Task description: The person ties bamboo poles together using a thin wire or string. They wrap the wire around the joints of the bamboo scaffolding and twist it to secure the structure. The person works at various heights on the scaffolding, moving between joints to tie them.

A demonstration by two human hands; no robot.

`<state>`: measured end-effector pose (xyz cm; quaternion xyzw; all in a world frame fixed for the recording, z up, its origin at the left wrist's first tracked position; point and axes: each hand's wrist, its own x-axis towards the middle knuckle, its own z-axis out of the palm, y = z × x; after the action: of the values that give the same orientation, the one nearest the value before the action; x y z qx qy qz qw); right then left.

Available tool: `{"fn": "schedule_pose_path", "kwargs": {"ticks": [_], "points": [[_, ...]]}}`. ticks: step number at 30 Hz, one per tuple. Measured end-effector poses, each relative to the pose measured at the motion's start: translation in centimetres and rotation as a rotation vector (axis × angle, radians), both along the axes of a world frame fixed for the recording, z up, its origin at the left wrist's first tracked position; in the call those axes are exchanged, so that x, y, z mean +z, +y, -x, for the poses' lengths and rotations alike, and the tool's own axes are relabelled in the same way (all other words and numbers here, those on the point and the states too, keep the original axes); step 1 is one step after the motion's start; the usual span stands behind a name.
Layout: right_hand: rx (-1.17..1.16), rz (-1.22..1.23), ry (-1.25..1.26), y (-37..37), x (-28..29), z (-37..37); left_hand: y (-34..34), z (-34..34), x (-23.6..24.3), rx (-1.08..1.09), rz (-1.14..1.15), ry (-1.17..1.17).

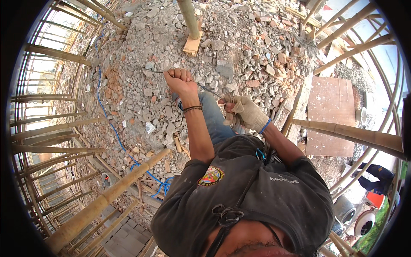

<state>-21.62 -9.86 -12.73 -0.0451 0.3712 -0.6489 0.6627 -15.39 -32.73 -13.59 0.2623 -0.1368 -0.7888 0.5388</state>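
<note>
My bare left hand [181, 82] is closed in a fist around a thin dark wire or cord [208, 90]. A short tail of it sticks out past the far side of the fist. From the near side it slants toward my right hand [245, 112], which wears a pale knit glove with bare fingertips showing. Those fingers are curled at the other stretch of the strand, seemingly pinching it. Both hands are in front of my body, over rubble, close to my jeans-clad leg [209, 113]. A dark bracelet circles my left wrist; a blue band lies at the right glove's cuff.
Broken brick and stone rubble [141, 98] covers the ground. An upright bamboo pole [188, 19] stands on a wooden block [192, 44] ahead. Bamboo poles [107, 199] flank both sides. A blue rope [112, 126] runs along the left; a brown board [330, 115] lies right.
</note>
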Motion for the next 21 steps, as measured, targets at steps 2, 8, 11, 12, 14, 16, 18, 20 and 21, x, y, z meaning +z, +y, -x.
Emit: {"fn": "schedule_pose_path", "kwargs": {"ticks": [2, 8, 11, 12, 14, 16, 18, 20, 21], "points": [[0.046, 0.092, -0.473, 0.0, -0.7, 1.3, -0.4, 0.1, 0.5, 0.022, -0.081, 0.045], [0.243, 0.112, -0.346, 0.9, 0.7, 0.8, -0.6, -0.7, 0.2, -0.134, -0.189, 0.284], [0.377, 0.221, -0.79, 1.3, -0.3, 1.2, -0.3, -0.9, -0.8, -0.294, -0.182, 0.596], [0.358, 0.261, -0.868, 1.6, -0.3, 0.8, 0.1, -0.7, -0.5, -0.295, -0.197, 0.632], [0.326, 0.328, -1.026, 2.2, -0.3, -0.2, 0.9, 0.0, 0.0, -0.289, -0.227, 0.709], [0.271, 0.296, -0.978, 2.3, -0.2, -1.2, 0.8, 0.1, -0.1, -0.279, -0.159, 0.641], [0.183, 0.225, -0.795, 1.7, -1.0, -1.6, 0.0, 0.5, 0.3, -0.234, -0.052, 0.521], [0.187, 0.126, -0.064, 2.2, -1.4, -0.6, -0.2, 0.1, 0.8, -0.167, -0.001, 0.28], [0.159, 0.064, 0.382, 2.4, -1.3, -0.5, -0.4, -0.2, 0.8, -0.143, 0.017, 0.187]]}}
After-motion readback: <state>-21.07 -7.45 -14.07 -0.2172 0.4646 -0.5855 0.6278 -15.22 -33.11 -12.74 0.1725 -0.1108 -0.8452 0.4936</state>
